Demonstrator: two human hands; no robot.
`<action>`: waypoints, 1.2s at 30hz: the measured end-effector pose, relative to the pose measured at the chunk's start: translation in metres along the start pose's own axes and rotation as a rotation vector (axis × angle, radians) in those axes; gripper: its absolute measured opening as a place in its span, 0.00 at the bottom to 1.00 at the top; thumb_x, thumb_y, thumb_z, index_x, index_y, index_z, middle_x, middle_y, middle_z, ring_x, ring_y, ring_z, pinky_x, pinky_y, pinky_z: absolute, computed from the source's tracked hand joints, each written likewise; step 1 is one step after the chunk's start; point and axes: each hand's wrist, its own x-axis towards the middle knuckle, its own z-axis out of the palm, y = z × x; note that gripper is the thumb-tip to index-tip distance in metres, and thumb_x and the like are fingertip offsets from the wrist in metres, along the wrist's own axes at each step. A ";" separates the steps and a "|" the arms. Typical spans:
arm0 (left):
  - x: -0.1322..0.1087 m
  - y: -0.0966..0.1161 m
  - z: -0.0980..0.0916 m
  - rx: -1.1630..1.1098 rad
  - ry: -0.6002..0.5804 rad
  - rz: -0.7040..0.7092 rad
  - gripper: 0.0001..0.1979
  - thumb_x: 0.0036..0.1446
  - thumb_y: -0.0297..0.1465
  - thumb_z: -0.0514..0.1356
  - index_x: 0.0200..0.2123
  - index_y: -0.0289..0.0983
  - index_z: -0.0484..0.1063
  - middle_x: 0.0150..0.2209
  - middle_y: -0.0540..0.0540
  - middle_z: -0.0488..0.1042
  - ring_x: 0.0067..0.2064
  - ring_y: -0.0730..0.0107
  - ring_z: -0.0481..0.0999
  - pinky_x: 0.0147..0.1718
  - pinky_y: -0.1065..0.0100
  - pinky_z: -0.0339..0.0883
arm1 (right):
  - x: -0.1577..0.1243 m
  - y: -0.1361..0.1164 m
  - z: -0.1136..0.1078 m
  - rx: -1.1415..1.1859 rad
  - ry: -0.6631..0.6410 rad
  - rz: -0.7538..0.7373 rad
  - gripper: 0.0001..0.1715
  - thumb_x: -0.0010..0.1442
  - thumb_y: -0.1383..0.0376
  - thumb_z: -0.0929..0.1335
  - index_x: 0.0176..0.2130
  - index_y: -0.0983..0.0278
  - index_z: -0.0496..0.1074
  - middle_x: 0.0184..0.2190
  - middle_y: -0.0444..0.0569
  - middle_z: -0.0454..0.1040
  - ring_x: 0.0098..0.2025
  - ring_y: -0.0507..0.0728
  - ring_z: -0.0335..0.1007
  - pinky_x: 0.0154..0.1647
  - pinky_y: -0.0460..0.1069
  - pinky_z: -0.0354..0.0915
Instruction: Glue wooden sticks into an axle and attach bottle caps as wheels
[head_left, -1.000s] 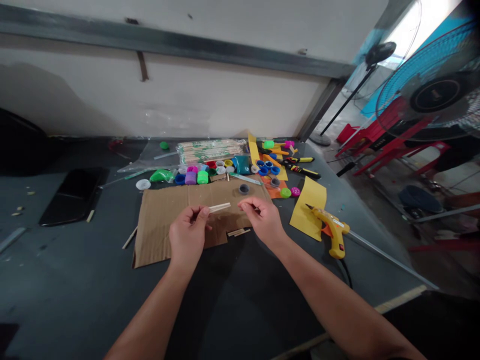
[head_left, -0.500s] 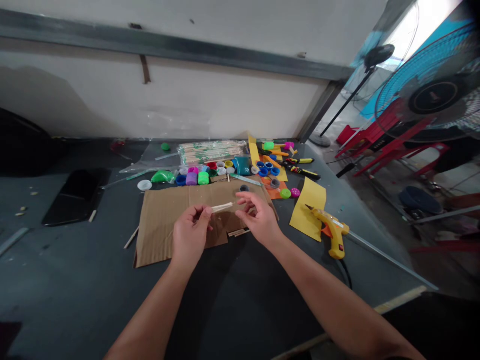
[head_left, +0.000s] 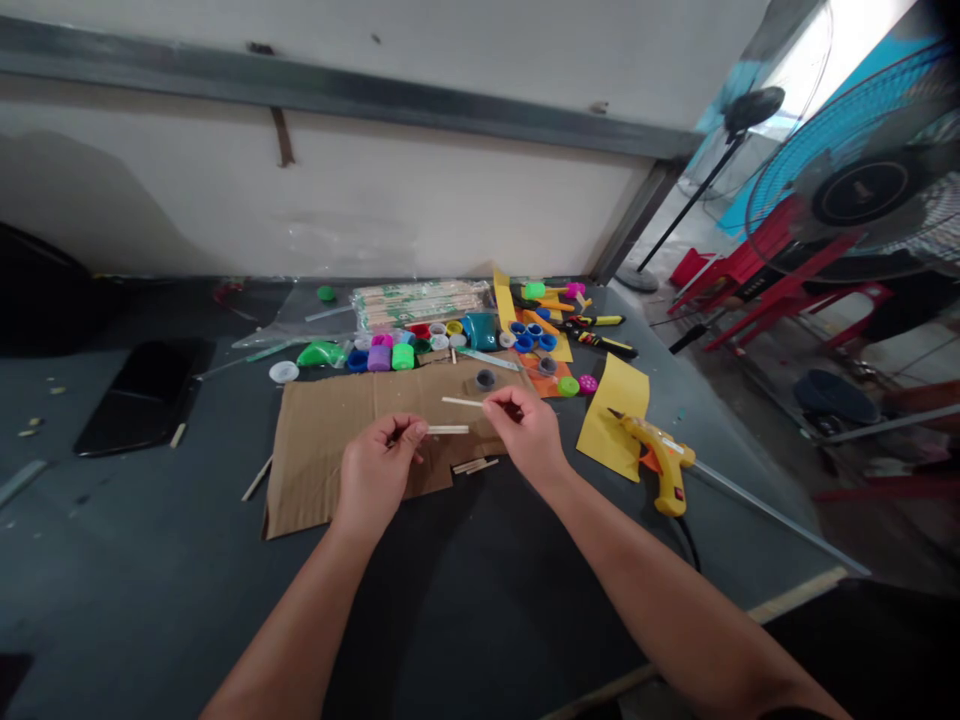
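My left hand (head_left: 380,470) is closed in a pinch on short wooden sticks (head_left: 448,430), which lie side by side and point right. Between the thumb and fingers of my right hand (head_left: 528,430) is a single wooden stick (head_left: 461,402), its free end pointing left. Both hands are over a piece of corrugated cardboard (head_left: 322,440), and the two sets of sticks are apart. A few more cut sticks (head_left: 474,466) lie at the cardboard's front notch. Behind my right hand a dark bottle cap (head_left: 485,379) rests on the cardboard.
A yellow glue gun (head_left: 664,455) lies partly on yellow paper (head_left: 616,410) at right. Behind the cardboard are coloured caps (head_left: 403,357), packaged sticks (head_left: 420,302) and cutters (head_left: 600,340). A black phone (head_left: 142,395) lies at left. A standing fan (head_left: 859,190) is off the table's right edge.
My right hand, previously open beside the sticks, now pinches one stick, held separate from those in my left hand. The left hand's sticks have tilted to nearly level.
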 end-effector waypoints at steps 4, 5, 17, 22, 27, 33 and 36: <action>0.003 -0.003 -0.002 -0.032 0.018 -0.018 0.12 0.52 0.40 0.60 0.30 0.37 0.74 0.23 0.51 0.73 0.24 0.72 0.71 0.26 0.71 0.63 | 0.006 0.011 0.002 -0.226 -0.047 0.047 0.04 0.56 0.64 0.68 0.31 0.61 0.74 0.27 0.44 0.75 0.30 0.54 0.68 0.32 0.47 0.60; 0.003 -0.003 -0.002 -0.047 0.016 -0.021 0.12 0.51 0.40 0.61 0.31 0.37 0.74 0.23 0.51 0.73 0.24 0.72 0.71 0.26 0.71 0.63 | 0.007 0.012 0.002 -0.264 -0.075 0.050 0.04 0.56 0.64 0.68 0.33 0.61 0.74 0.28 0.44 0.75 0.31 0.54 0.69 0.33 0.47 0.60; 0.004 -0.004 -0.002 -0.136 -0.034 -0.137 0.16 0.46 0.43 0.64 0.30 0.36 0.76 0.21 0.50 0.73 0.22 0.74 0.68 0.21 0.73 0.58 | -0.003 -0.045 -0.046 -0.122 0.109 -0.225 0.15 0.64 0.60 0.63 0.47 0.61 0.71 0.35 0.48 0.74 0.31 0.53 0.68 0.34 0.48 0.65; 0.010 -0.008 -0.002 -0.138 -0.019 -0.111 0.15 0.44 0.43 0.65 0.30 0.37 0.76 0.24 0.48 0.76 0.22 0.73 0.69 0.22 0.73 0.60 | -0.015 -0.060 -0.135 -0.436 0.274 -0.054 0.13 0.63 0.56 0.63 0.39 0.60 0.73 0.28 0.46 0.74 0.28 0.54 0.70 0.29 0.47 0.62; 0.016 -0.019 -0.002 -0.145 -0.029 -0.148 0.18 0.41 0.45 0.66 0.30 0.36 0.77 0.26 0.48 0.77 0.23 0.73 0.70 0.23 0.73 0.62 | -0.058 -0.011 -0.178 -0.971 0.067 0.413 0.16 0.61 0.52 0.63 0.30 0.60 0.69 0.23 0.46 0.74 0.27 0.58 0.71 0.25 0.49 0.54; 0.004 -0.013 0.011 -0.246 -0.009 -0.147 0.17 0.42 0.43 0.68 0.31 0.37 0.76 0.27 0.50 0.75 0.26 0.74 0.70 0.26 0.73 0.64 | -0.089 0.036 -0.168 -0.972 -0.077 0.738 0.20 0.61 0.49 0.61 0.37 0.62 0.69 0.34 0.54 0.78 0.37 0.64 0.75 0.28 0.51 0.57; -0.009 -0.003 0.027 -0.287 -0.067 -0.190 0.18 0.41 0.44 0.68 0.31 0.37 0.75 0.26 0.51 0.74 0.26 0.73 0.70 0.26 0.72 0.66 | -0.084 0.043 -0.165 -0.896 -0.039 0.764 0.19 0.59 0.50 0.62 0.37 0.62 0.70 0.33 0.53 0.78 0.38 0.63 0.75 0.28 0.50 0.57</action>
